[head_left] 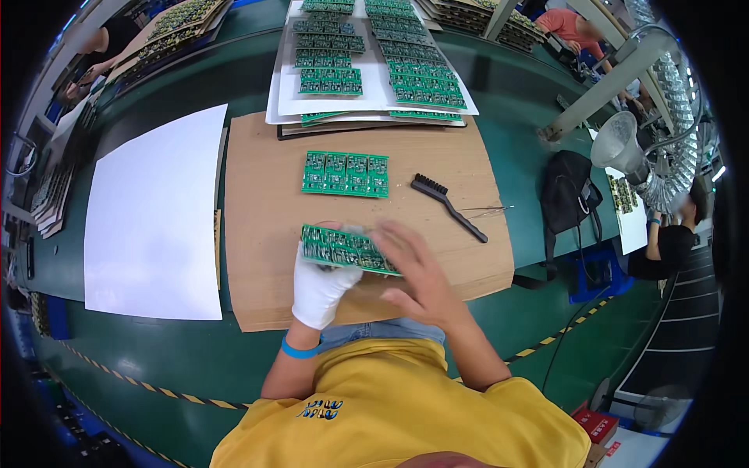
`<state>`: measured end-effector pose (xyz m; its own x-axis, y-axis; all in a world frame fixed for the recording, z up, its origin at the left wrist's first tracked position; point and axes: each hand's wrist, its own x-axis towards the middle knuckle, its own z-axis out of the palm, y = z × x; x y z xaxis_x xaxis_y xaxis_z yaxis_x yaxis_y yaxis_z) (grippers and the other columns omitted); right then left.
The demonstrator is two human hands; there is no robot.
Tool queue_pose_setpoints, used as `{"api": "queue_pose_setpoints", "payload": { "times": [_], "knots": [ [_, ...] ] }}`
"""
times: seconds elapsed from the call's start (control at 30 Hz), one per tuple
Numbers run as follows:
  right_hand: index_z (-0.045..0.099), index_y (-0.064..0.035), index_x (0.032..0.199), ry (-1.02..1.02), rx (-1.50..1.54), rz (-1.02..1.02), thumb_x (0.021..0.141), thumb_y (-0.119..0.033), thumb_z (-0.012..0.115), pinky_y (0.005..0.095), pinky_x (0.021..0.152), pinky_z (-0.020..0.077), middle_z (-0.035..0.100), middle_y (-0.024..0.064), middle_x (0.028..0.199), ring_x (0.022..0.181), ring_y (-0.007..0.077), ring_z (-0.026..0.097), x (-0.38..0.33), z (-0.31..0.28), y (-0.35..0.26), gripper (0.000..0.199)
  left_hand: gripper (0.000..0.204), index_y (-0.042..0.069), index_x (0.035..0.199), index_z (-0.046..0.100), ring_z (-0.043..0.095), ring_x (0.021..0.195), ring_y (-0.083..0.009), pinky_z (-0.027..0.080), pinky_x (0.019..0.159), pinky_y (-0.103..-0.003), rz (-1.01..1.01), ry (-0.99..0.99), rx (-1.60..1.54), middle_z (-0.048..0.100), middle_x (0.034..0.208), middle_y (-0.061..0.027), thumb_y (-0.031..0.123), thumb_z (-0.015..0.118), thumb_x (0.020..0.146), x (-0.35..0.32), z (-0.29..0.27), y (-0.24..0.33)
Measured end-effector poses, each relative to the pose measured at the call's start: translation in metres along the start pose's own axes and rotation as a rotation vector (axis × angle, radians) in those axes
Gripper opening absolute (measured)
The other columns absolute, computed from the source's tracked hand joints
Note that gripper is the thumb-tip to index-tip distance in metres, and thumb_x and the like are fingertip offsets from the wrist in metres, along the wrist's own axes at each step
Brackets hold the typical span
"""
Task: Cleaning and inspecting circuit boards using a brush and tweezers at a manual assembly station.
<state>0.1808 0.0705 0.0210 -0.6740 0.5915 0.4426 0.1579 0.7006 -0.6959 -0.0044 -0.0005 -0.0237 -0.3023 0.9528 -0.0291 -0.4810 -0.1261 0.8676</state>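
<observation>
Centre of the frame: a green circuit board panel held just above a brown cardboard sheet that lies on the green table. The left hand, in a white glove with a blue wristband below it, grips the panel from underneath, fingers curled around its lower left edge. The right hand, bare, rests on the panel's right end; its fingers are spread and lightly bent over the board, and whether they pinch anything small cannot be told.

Above the hands, near the middle of the cardboard, a second green panel lies flat. To its right lies a black brush, bristles toward the upper left, handle pointing to the lower right.

Left of the cardboard: a large blank white sheet. Top centre: rows of further green panels laid on white sheets, stacked in layers. Right edge: a black bag and a lamp with a flexible metal neck. Other people sit at the upper left, upper right and right margins, well apart from the hands.
</observation>
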Motion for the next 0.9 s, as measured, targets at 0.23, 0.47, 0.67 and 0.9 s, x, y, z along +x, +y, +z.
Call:
{"api": "queue_pose_setpoints", "payload": {
  "times": [0.23,0.47,0.67,0.9],
  "knots": [
    [0.051,0.0078,0.134,0.115,1.117,0.751,0.11,-0.041,0.04,0.0556,0.082,0.0609,0.067,0.0258,0.122,0.107,0.037,0.07,0.0,0.019,0.031,0.055,0.045,0.004,0.133,0.05,0.061,0.088,-0.0134,0.053,0.076,-0.027,0.05,0.163,0.142,0.064,0.11,-0.0063,0.007,0.072,0.094,0.001,0.002,-0.011],
    [0.051,0.0091,0.129,0.161,1.381,0.77,0.112,-0.039,0.033,0.0529,0.068,0.0643,0.069,0.0268,0.117,0.092,0.0362,0.074,0.001,0.012,0.044,0.054,0.032,0.003,0.13,0.051,0.058,0.081,-0.0104,0.05,0.071,-0.026,0.011,0.141,0.169,0.064,0.109,-0.0066,-0.001,0.059,0.1,0.006,0.013,-0.001],
    [0.049,0.0102,0.132,0.116,1.398,0.74,0.112,-0.039,0.032,0.0531,0.072,0.0642,0.068,0.027,0.118,0.092,0.0362,0.073,-0.001,0.013,0.05,0.056,0.031,0.003,0.13,0.051,0.058,0.08,-0.0102,0.049,0.07,-0.026,0.006,0.157,0.133,0.064,0.11,-0.007,-0.002,0.058,0.1,0.006,0.012,-0.003],
    [0.045,0.0113,0.139,0.084,1.351,0.711,0.112,-0.04,0.031,0.0516,0.075,0.0642,0.067,0.0268,0.121,0.096,0.0348,0.073,-0.001,0.014,0.047,0.059,0.033,0.003,0.131,0.051,0.058,0.081,-0.01,0.049,0.07,-0.026,0.002,0.172,0.143,0.065,0.11,-0.007,-0.002,0.058,0.1,0.005,0.013,-0.001]
  ]
}}
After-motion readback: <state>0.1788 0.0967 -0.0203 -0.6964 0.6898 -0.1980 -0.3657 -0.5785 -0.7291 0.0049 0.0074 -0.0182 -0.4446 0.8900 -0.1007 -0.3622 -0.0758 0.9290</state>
